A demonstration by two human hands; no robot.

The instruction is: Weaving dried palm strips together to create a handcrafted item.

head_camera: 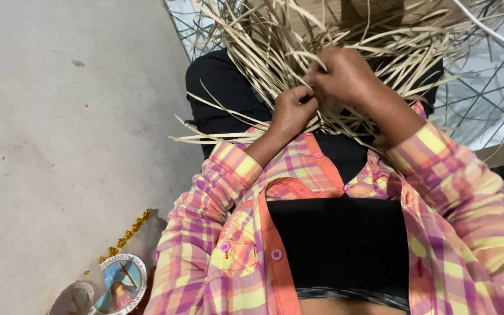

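Both our hands were buried in the dry palm strips [275, 46] piled on our lap. Left hand [291, 111] was curled tight, fingers pinching a few strips near the centre of the bundle. Right hand [342, 73] was closed over the same knot of strips just beside it, knuckles up; we couldn't see its fingertips.

Risks as we judged them:
- strips looked brittle and thin, so a hard bend at the pinch could crack one
- loose ends fanned out every way, so it was easy to grab the wrong strand or let the crossing slip
- thin edges could nick a finger

Around us: bare concrete floor [59, 116] at left, a wire frame [485, 87] at right with strips poking through it, which could snag on a pull. A round medallion on gold beads [121, 283] lay near our left elbow, well apart from the work.
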